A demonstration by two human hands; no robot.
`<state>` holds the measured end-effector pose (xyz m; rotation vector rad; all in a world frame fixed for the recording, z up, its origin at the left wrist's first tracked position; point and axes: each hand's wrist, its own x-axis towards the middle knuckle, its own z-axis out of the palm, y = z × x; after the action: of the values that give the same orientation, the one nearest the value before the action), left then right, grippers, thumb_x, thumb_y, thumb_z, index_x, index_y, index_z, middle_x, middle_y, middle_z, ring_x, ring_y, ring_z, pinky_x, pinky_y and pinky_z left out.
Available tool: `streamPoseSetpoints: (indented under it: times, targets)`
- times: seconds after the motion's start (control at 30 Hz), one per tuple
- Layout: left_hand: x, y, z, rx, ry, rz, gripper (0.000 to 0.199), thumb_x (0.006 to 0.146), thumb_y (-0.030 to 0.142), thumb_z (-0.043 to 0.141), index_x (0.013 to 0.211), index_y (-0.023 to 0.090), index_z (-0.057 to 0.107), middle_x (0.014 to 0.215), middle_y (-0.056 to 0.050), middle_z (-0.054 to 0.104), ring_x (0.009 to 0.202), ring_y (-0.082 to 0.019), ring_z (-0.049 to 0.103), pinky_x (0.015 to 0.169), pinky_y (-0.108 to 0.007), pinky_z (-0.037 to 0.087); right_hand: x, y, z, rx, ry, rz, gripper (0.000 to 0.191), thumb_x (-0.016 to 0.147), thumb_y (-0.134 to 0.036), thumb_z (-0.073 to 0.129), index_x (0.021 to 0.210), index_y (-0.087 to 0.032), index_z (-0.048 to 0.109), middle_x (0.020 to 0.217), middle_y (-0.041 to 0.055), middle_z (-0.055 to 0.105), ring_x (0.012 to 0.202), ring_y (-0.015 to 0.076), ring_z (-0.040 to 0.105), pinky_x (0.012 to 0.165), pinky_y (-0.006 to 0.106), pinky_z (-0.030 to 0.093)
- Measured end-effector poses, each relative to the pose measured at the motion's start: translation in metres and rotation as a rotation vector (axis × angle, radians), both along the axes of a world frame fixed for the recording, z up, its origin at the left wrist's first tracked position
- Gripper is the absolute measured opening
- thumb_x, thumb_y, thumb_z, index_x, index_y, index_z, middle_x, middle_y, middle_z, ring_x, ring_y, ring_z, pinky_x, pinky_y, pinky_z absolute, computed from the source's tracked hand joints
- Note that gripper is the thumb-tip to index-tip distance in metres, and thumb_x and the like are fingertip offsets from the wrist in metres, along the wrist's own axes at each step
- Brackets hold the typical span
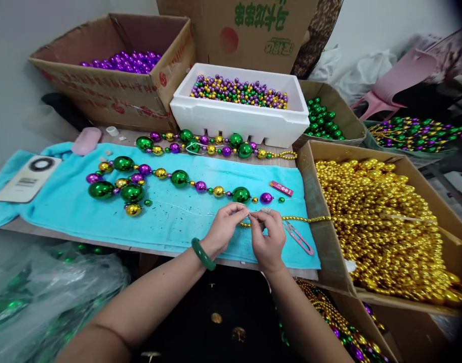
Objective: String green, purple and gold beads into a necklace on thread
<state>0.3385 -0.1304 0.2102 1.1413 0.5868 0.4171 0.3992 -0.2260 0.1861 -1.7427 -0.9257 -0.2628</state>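
Note:
My left hand [227, 224], with a green bangle [203, 254] on its wrist, is closed in a pinch on a thin white string [178, 205]. Close beside it, my right hand [268, 236] pinches a gold bead strand [302, 219], its fingertips almost meeting those of the left. What lies between the fingertips is too small to make out. Pink thread snips [301, 239] lie just right of my right hand. Beyond both hands, a partly strung garland of green, purple and gold beads [180, 178] curls across the blue towel [170, 229].
A finished-looking bead strand [226, 150] lies behind. A white foam box [238, 118] of small beads stands at the back, with a carton [113, 98] of purple beads left. A carton [321, 252] of gold strands borders the right. A small red packet [281, 188] rests on the towel.

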Motion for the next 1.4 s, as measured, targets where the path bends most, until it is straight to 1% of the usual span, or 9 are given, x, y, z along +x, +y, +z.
streamPoseSetpoints:
  times: [0.33,0.43,0.57,0.73,0.93,1.07,1.2,1.3,1.4]
  targets:
    - [-0.007,0.017,-0.009,0.296,0.194,-0.086,0.016,0.07,0.028,0.063,0.062,0.015,0.058,0.059,0.003,0.049,0.059,-0.01,0.042,0.06,-0.025,0.033,0.036,-0.012,0.008,0.099,0.638,-0.012,0.01,0.076,-0.026,0.057,0.073,-0.018,0.054,0.055,-0.005,0.044,0.047,0.0101,0.04,0.046,0.024,0.032]
    - [-0.01,0.023,-0.007,0.311,0.186,-0.121,0.013,0.071,0.027,0.063,0.066,0.015,0.061,0.062,0.002,0.053,0.061,-0.01,0.045,0.061,-0.024,0.035,0.052,-0.027,0.01,-0.143,0.413,-0.002,0.011,0.078,-0.027,0.054,0.073,-0.018,0.056,0.062,-0.0004,0.053,0.055,0.0141,0.048,0.053,0.027,0.039]
    - [-0.017,0.035,0.002,0.244,0.082,-0.145,0.011,0.076,0.025,0.062,0.071,0.016,0.061,0.069,0.001,0.058,0.063,-0.009,0.048,0.061,-0.022,0.038,0.086,-0.07,0.028,-0.712,-0.146,-0.054,0.018,0.078,-0.016,0.049,0.087,-0.016,0.065,0.097,0.0106,0.065,0.092,0.0258,0.055,0.081,0.039,0.042]
    - [-0.022,0.071,0.046,0.018,-0.239,0.038,0.01,0.078,0.024,0.063,0.073,0.018,0.057,0.066,0.002,0.056,0.062,-0.008,0.053,0.056,-0.018,0.042,0.119,-0.115,0.04,-1.111,-0.382,-0.228,0.026,0.078,-0.018,0.05,0.097,-0.017,0.068,0.117,0.0133,0.061,0.103,0.0331,0.051,0.083,0.047,0.038]
    - [-0.033,0.109,0.11,0.001,-0.505,0.243,0.018,0.086,0.013,0.052,0.069,0.018,0.057,0.063,0.003,0.056,0.059,-0.006,0.054,0.053,-0.016,0.045,0.137,-0.141,0.068,-0.768,-0.187,-0.281,0.02,0.076,-0.026,0.051,0.084,-0.018,0.067,0.084,0.0086,0.068,0.083,0.0247,0.06,0.075,0.037,0.043]
    - [-0.03,0.095,0.115,-0.03,-0.44,0.173,0.015,0.086,0.016,0.055,0.071,0.019,0.056,0.065,0.003,0.058,0.059,-0.006,0.055,0.051,-0.015,0.044,0.159,-0.164,0.126,-0.507,0.011,-0.408,0.023,0.071,-0.041,0.058,0.083,-0.024,0.067,0.078,0.004,0.065,0.073,0.0226,0.058,0.071,0.037,0.043]
    - [-0.019,0.068,0.114,-0.105,-0.418,0.024,0.009,0.083,0.021,0.06,0.075,0.019,0.058,0.071,0.002,0.061,0.065,-0.008,0.059,0.056,-0.017,0.047,0.173,-0.169,0.178,-0.346,0.104,-0.445,0.007,0.071,-0.035,0.061,0.075,-0.03,0.066,0.073,0.0007,0.06,0.066,0.02,0.051,0.069,0.038,0.04]
    - [-0.013,0.057,0.122,-0.116,-0.469,0.016,0.012,0.085,0.02,0.058,0.073,0.02,0.058,0.071,0.002,0.061,0.066,-0.008,0.059,0.057,-0.018,0.047,0.174,-0.164,0.198,-0.138,0.122,-0.406,0.003,0.072,-0.029,0.062,0.073,-0.03,0.065,0.067,0.0011,0.056,0.058,0.0175,0.046,0.064,0.036,0.039]
    - [-0.012,0.06,0.134,-0.098,-0.513,0.07,0.019,0.087,0.014,0.052,0.07,0.018,0.058,0.068,0.001,0.06,0.063,-0.007,0.057,0.053,-0.017,0.045,0.172,-0.166,0.198,0.007,0.088,-0.36,0.007,0.071,-0.028,0.064,0.077,-0.025,0.065,0.068,0.0034,0.057,0.056,0.0164,0.046,0.061,0.035,0.039]
